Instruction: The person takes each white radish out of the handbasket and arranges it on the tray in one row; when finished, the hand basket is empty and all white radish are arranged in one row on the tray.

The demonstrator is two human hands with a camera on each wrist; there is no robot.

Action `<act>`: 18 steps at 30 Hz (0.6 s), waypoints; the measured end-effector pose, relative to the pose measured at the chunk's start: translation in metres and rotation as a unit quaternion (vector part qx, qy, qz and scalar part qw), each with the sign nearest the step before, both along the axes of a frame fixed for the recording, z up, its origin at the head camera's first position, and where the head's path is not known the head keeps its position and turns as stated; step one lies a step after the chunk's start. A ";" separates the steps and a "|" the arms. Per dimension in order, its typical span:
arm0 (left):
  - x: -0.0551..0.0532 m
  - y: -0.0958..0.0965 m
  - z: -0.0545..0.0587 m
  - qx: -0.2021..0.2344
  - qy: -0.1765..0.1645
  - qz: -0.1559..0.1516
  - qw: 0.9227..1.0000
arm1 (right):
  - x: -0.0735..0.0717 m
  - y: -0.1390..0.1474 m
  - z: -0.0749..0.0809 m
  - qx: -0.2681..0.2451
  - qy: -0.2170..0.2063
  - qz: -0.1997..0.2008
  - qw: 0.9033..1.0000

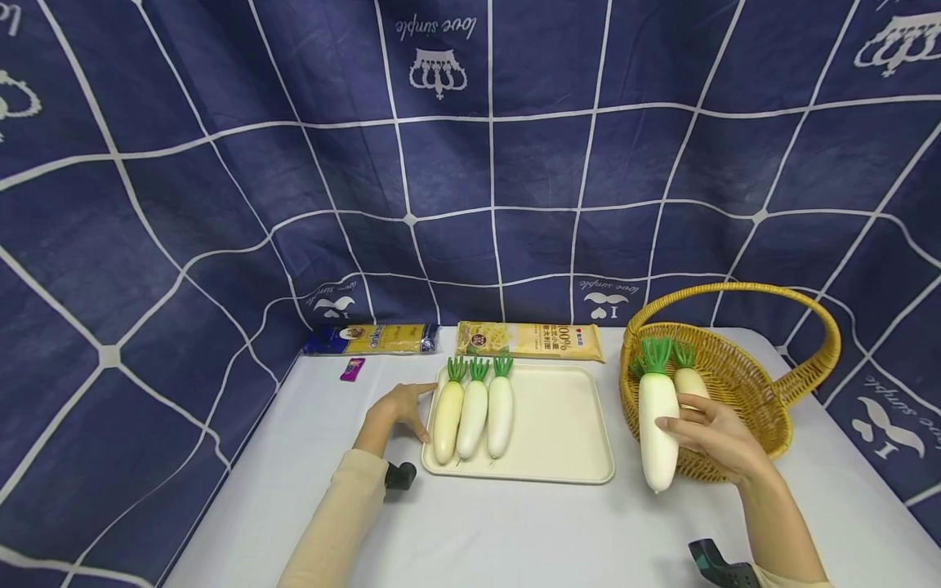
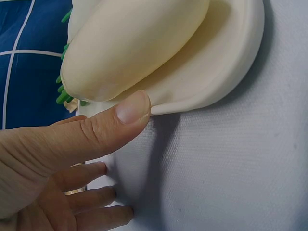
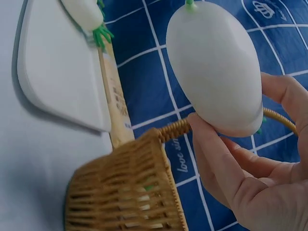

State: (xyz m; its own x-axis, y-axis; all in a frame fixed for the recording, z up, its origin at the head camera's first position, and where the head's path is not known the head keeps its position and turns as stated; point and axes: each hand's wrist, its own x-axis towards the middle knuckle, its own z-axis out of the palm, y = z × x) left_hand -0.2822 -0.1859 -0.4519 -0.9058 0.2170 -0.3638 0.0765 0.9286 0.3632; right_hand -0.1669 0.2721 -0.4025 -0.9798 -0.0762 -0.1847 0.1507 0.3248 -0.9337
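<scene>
Through the head camera we look forward and down from the near side of the cream tray (image 1: 559,433), far enough back to take in its full width and the navy curtain (image 1: 529,163) beyond. Our left-wrist view sits close to the tray's near-left corner, turned sideways, the leftmost daikon (image 2: 134,48) looming large. Our right-wrist view, also turned sideways, looks from the tray's right, very near the held daikon (image 3: 216,67). All three share the tray; head and right wrist share the wicker basket (image 1: 742,380) to its right.
</scene>
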 end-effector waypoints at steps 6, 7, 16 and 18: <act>-0.001 0.000 -0.001 0.000 0.000 0.001 1.000 | -0.002 -0.013 -0.003 -0.007 0.003 0.005 1.000; -0.001 0.000 -0.001 -0.001 0.001 0.000 1.000 | -0.003 -0.016 -0.003 -0.011 0.003 0.007 1.000; -0.001 0.000 -0.002 0.005 -0.002 0.006 1.000 | -0.008 -0.036 -0.006 -0.029 0.017 0.017 0.999; 0.000 0.000 -0.001 0.008 -0.003 0.009 1.000 | -0.011 -0.041 -0.007 -0.036 0.020 0.019 0.999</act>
State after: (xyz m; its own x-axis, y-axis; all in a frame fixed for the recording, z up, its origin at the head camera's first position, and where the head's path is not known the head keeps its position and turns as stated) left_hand -0.2825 -0.1861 -0.4534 -0.9076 0.2069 -0.3653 0.0585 0.9240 0.3780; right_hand -0.1777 0.2315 -0.4092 -0.9825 -0.1250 -0.1383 0.1019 0.2613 -0.9599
